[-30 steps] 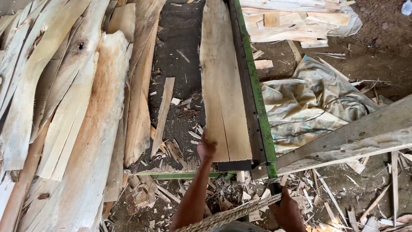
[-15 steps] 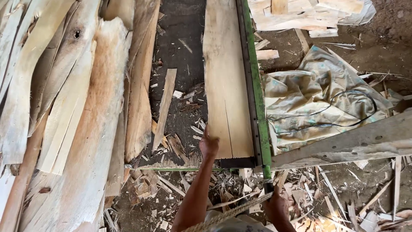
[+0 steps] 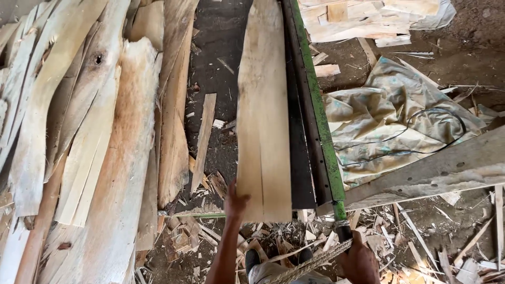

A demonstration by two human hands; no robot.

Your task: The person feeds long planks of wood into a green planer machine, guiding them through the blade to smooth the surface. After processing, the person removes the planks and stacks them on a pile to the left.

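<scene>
A long pale wooden plank point(image 3: 263, 115) lies lengthwise on a dark metal bed with a green rail point(image 3: 315, 110). My left hand point(image 3: 235, 201) presses on the plank's near left corner, fingers closed over the edge. My right hand point(image 3: 359, 259) grips a dark handle point(image 3: 344, 230) at the near end of the green rail. A frayed rope point(image 3: 310, 264) crosses in front of my body between the two arms. My dark shoe point(image 3: 252, 259) shows below the plank.
Many rough slabs and offcuts point(image 3: 100, 137) lie stacked on the left. A crumpled tarp point(image 3: 389, 121) with a thin cable lies on the right, beside a grey beam point(image 3: 436, 168). Splinters and chips point(image 3: 400, 247) litter the dirt floor. More boards point(image 3: 368, 16) are piled at the far right.
My left hand stays on the plank's near corner and my right hand stays on the handle. The view has shifted slightly, with the plank end a bit nearer to me.
</scene>
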